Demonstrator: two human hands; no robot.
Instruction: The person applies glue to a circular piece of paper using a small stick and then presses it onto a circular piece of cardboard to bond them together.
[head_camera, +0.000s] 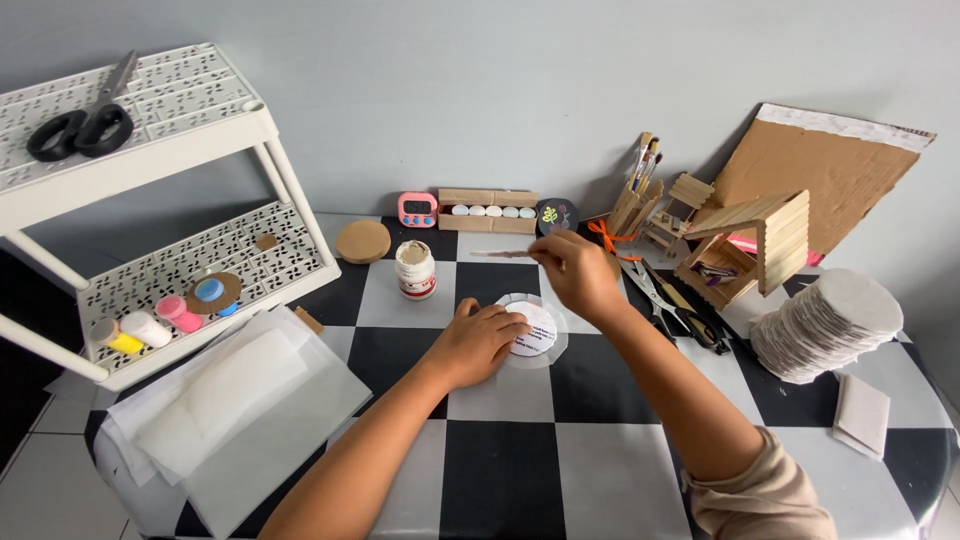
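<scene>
My left hand (481, 341) presses down on a round white disc (536, 331) with printed text, which lies on a clear round sheet on the checkered table (520, 450). My right hand (577, 275) is raised just above and behind the disc, pinching a thin wooden stick (503, 254) that points left toward an open small white glue jar (415, 270). The jar stands a short way left of the stick's tip.
A white shelf rack (190, 270) with paint bottles and black scissors (85, 118) stands at left. White sheets (235, 400) lie at front left. Scissors (672, 305), a stick house (755, 250), a stack of round discs (828, 322), a brush holder (633, 200), cardboard (830, 175) sit at right.
</scene>
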